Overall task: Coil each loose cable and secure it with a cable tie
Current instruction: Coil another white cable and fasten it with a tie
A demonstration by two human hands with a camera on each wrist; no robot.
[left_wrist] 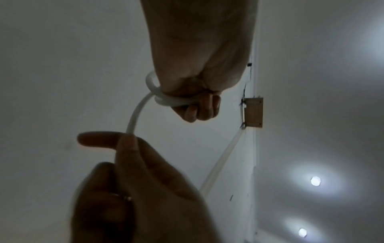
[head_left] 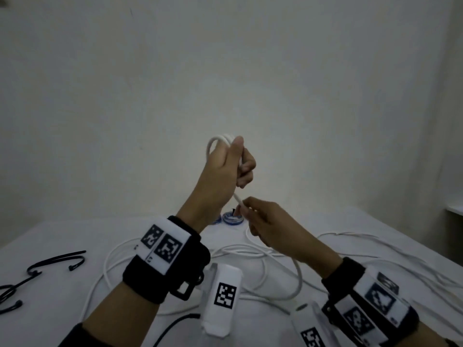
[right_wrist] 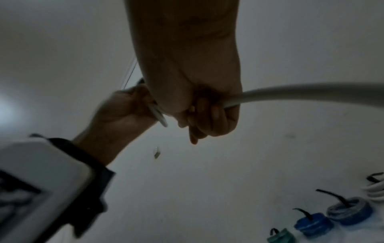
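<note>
The left hand (head_left: 223,169) is raised above the table (head_left: 62,291), its fingers curled tight round a small coil of white cable (head_left: 220,139) that loops out over the top of the fist. Just below that grip, the right hand (head_left: 270,226) pinches the same cable between thumb and fingertips; from there the loose length drops and sprawls over the table beneath. Black cable ties (head_left: 57,262) lie well to the left. Both wristbands (head_left: 165,246) carry black-and-white square code markers, no readable writing. Beyond the hands sit blue coiled bundles (right_wrist: 313,222).
</note>
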